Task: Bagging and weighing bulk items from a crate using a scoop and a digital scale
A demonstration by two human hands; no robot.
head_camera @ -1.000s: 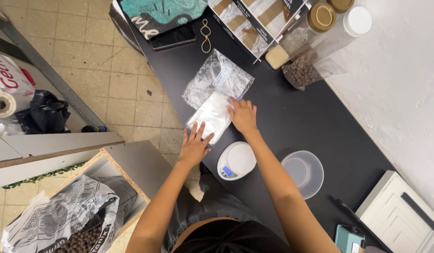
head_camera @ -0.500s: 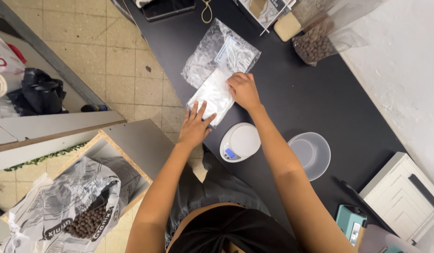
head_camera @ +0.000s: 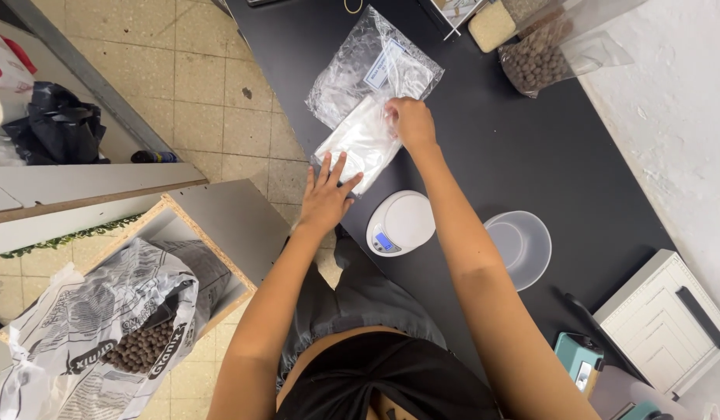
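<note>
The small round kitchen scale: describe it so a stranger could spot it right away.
Start at the long black counter running along the white wall. Near its floor-side edge, just below the clear plastic bags under both hands, sits the small round kitchen scale. It is white and opaque with a small blue display, unlike the clear, empty plastic bowl beside it.

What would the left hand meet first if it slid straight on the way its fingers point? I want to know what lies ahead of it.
The left hand already lies on the small clear bag; straight on, probably the larger clear bag beyond.
</note>
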